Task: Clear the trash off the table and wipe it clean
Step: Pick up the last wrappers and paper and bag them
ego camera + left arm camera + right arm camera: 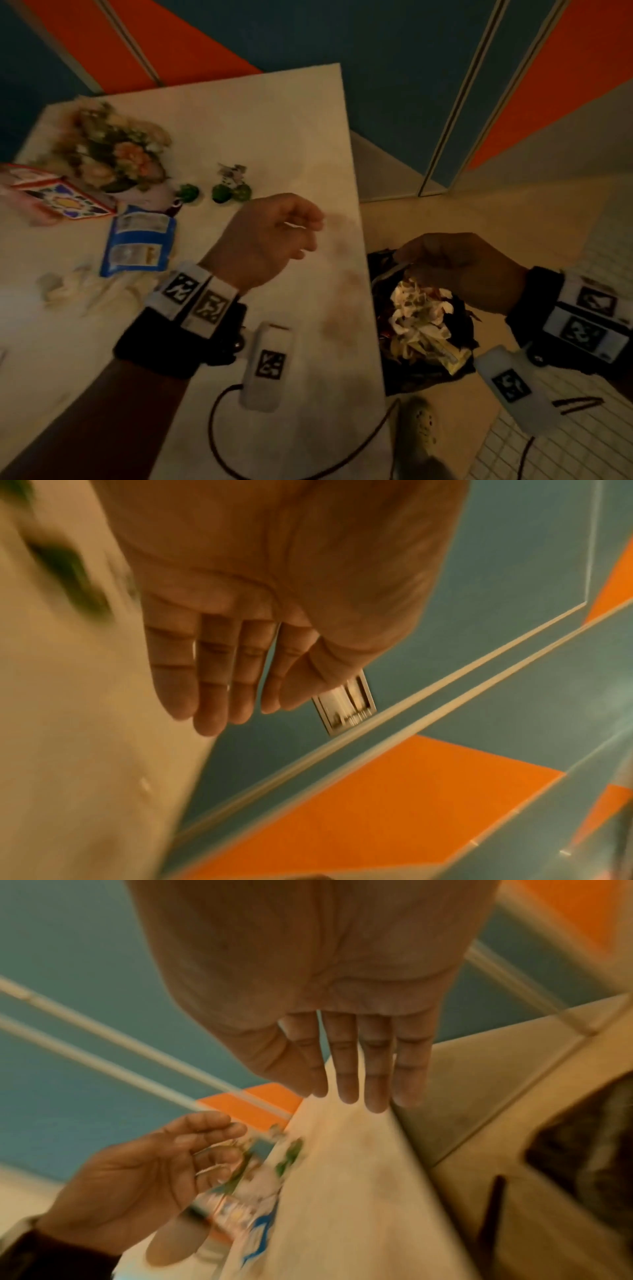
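My left hand [301, 226] hovers over the right part of the cream table [274, 120], fingers relaxed and empty; the left wrist view shows its fingers [212, 691] nearly straight. My right hand [411, 253] hangs over the black trash bag [428, 377] on the floor beside the table's right edge. Its fingers [356, 1080] are straight and hold nothing. The bag holds crumpled tissues and wrappers [418, 315]. On the table lie a blue packet [138, 240], crumpled tissues [78, 287] and small green scraps [231, 192]. Faint reddish stains [342, 281] mark the table near its right edge.
A flower bouquet [113, 150] and a colourful patterned box [68, 202] stand at the table's far left. A blue and orange panelled wall [411, 85] rises behind. My shoe [419, 428] is on the floor by the bag.
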Tool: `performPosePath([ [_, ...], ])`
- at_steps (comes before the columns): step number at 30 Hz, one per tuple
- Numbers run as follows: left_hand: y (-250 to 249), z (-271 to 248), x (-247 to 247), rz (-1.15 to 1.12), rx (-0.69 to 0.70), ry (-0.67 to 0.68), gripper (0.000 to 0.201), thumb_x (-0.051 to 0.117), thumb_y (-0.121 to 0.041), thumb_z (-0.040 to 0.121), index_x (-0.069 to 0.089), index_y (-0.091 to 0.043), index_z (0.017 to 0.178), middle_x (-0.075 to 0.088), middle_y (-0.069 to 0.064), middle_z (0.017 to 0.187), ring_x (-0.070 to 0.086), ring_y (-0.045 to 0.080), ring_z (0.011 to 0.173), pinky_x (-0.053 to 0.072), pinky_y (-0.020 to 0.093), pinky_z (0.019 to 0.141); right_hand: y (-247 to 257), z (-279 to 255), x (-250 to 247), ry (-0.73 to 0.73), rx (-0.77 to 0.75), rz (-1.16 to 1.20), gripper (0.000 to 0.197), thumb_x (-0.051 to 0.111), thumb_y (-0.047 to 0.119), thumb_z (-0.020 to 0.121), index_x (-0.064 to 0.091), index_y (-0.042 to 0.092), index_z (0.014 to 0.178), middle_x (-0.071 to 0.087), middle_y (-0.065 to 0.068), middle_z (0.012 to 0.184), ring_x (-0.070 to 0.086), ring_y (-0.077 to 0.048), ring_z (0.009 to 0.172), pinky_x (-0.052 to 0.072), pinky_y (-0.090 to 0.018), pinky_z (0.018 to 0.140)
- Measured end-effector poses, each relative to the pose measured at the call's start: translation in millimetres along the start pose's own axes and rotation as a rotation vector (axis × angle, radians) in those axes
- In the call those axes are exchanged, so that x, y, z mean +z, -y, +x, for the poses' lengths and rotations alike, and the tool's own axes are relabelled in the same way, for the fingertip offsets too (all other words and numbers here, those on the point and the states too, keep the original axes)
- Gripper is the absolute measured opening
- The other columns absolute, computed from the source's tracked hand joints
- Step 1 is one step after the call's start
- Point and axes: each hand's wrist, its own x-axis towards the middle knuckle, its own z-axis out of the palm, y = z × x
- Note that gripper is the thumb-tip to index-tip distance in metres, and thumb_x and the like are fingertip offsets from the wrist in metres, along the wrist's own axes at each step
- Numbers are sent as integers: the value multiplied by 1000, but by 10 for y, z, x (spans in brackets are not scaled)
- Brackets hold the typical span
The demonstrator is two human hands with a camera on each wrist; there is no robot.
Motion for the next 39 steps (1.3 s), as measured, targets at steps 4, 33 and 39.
performPosePath([
  [4,430,-297,-913,44,-105,-171,20,62,6,81,67,-12,90,70,7,99,68,26,88,57,40,78,495,272,620,64,-65,-199,21,67,19,87,61,36,100,63,9,108,63,-21,105,51,-34,87],
  [33,2659,-971,-3655,877,-739,-147,117,84,-43,59,6,-45,147,22,14,147,37,43,129,43,54,98,1521,2167,3614,210,-50,-998,101,80,40,70,14,46,147,-21,0,159,-15,-33,146,7,-66,112],
  [39,2963,-1482,-3563,681,-867,-216,120,85,-44,61,6,-33,150,17,20,145,38,43,127,36,49,104,1521,2319,3734,230,9,-1066,109,80,57,60,13,49,146,-24,1,158,-17,-36,146,5,-72,109],
])
